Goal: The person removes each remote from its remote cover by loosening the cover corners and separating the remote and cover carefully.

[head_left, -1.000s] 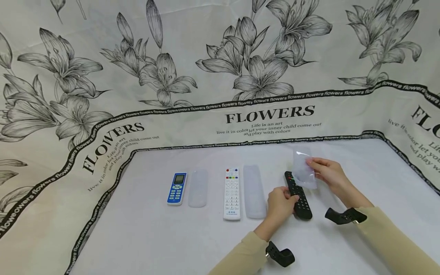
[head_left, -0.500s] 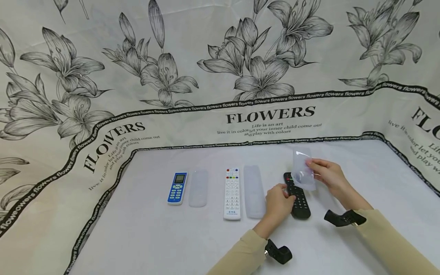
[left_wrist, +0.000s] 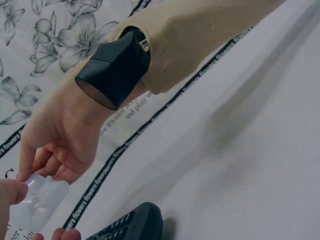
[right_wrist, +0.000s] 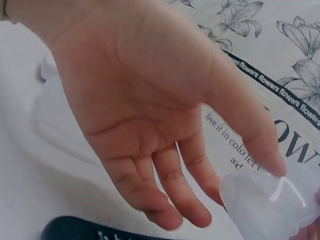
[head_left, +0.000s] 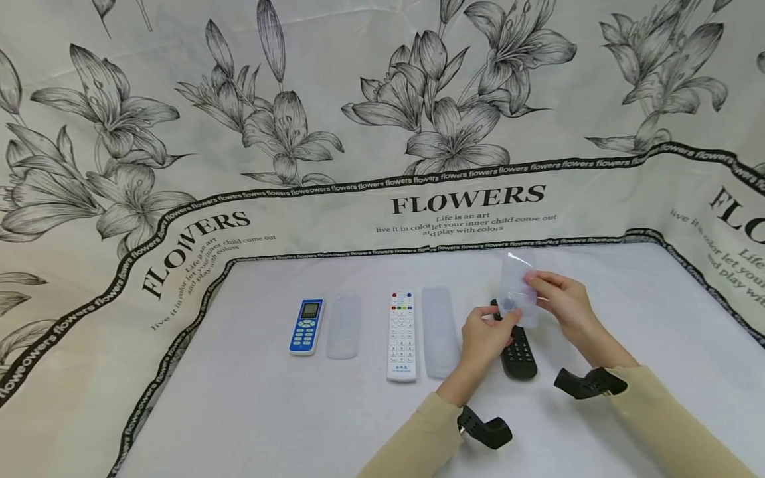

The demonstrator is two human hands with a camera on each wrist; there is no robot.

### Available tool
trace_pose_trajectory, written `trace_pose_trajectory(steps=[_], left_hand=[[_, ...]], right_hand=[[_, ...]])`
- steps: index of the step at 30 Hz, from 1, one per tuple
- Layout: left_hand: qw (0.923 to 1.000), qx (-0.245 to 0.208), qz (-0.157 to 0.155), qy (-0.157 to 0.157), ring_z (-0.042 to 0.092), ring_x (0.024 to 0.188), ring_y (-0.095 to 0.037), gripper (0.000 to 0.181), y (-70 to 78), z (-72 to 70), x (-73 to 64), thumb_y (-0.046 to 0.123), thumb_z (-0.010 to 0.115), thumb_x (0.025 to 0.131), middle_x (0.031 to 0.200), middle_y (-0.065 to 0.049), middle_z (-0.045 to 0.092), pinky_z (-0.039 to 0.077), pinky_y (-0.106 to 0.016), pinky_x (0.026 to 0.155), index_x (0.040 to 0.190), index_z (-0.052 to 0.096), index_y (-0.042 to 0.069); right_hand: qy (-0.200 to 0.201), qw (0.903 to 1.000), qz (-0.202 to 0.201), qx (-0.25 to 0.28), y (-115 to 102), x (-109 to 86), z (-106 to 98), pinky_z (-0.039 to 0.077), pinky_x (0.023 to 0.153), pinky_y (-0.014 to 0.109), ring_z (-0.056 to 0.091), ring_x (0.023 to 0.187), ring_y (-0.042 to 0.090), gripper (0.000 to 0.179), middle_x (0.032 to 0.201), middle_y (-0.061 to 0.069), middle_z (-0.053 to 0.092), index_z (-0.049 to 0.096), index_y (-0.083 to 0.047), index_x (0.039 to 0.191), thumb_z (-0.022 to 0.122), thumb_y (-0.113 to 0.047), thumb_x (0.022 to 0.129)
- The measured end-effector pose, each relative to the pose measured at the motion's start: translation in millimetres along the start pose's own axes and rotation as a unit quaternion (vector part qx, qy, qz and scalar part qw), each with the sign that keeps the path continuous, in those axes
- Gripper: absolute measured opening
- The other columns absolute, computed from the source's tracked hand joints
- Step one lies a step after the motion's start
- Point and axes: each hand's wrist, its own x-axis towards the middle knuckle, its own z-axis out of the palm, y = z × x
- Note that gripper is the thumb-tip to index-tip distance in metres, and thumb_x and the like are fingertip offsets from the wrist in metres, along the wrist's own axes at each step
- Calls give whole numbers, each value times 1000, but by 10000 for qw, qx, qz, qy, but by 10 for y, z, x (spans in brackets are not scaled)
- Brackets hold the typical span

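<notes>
A translucent remote cover (head_left: 515, 279) is held up over the far end of a black remote control (head_left: 518, 360), which lies on the white table. My right hand (head_left: 564, 309) pinches the cover by its right side between thumb and index finger, the other fingers loose, as the right wrist view shows on the cover (right_wrist: 255, 205). At the cover's lower end, my left hand (head_left: 484, 338) grips it, thumb in front. The left wrist view catches the cover (left_wrist: 47, 200) between both hands and the near end of the remote (left_wrist: 147, 220) below. The cover hides part of the remote.
Left of the hands lie a white remote (head_left: 402, 338) beside a long translucent cover (head_left: 440, 332). Farther left are a blue and white remote (head_left: 306, 328) and a shorter translucent cover (head_left: 343, 328). A flower-printed cloth (head_left: 335, 226) rises behind the white tabletop (head_left: 251, 398).
My left hand has let go of the black remote and moved its thumb up onto the cover. My right hand has shifted slightly left with the cover.
</notes>
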Motion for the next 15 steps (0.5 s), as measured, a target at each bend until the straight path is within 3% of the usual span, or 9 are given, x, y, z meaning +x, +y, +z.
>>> trace_pose_trajectory(steps=[5, 10, 15], left_hand=[[9989, -408, -179, 166, 61, 48, -14, 23, -9, 26, 23, 24, 79, 76, 61, 5, 57, 48, -20, 47, 90, 63, 14], [9977, -623, 34, 248, 63, 47, -14, 17, -46, 34, 29, 13, 77, 75, 60, 2, 62, 49, -19, 47, 88, 66, 11], [9960, -841, 196, 245, 64, 49, -14, 23, -73, 28, 34, 2, 74, 72, 65, -7, 70, 51, -18, 49, 94, 70, 3]], right_hand=[[68, 9999, -52, -126, -50, -46, 62, 51, 69, 11, 58, 78, -6, 8, 85, -24, 60, 63, -36, 85, 63, -33, 92], [86, 9998, -63, -184, -79, -75, 80, 52, 71, 11, 57, 81, -7, 5, 89, -22, 60, 63, -35, 87, 64, -35, 91], [68, 9999, -104, -119, -105, -97, 86, 52, 70, 11, 58, 80, -7, 9, 87, -21, 61, 63, -36, 84, 63, -31, 92]])
